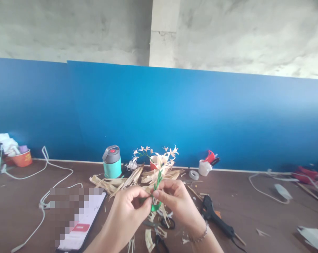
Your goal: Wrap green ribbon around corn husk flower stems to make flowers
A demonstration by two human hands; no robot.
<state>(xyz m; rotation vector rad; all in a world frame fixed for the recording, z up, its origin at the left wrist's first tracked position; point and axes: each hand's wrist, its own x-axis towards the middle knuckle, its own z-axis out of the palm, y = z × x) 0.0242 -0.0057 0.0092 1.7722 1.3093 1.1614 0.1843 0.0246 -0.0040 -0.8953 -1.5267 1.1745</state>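
Both hands meet low in the middle of the head view. Upright between them stands a spray of pale cream flowers with a green-wrapped stem (159, 176). My right hand (178, 201), with a bracelet at its wrist, pinches the stem between thumb and fingers. My left hand (132, 205) is closed, its thumb and fingertips pressed together at the stem's lower end. A loop of green tape (156, 207) hangs just under the fingertips. Exactly where the tape meets the stem is hidden by the fingers. Scissors (163, 232) lie on the table below the hands.
Dried husk strips (117, 184) spread behind the hands. A turquoise flask (112, 163) stands back left, a white cup (205, 167) and tape roll (194, 175) back right. Right of my hands lies a black glue gun (217, 218); a phone (82, 221) is on the left. A blue partition (174, 112) borders the table.
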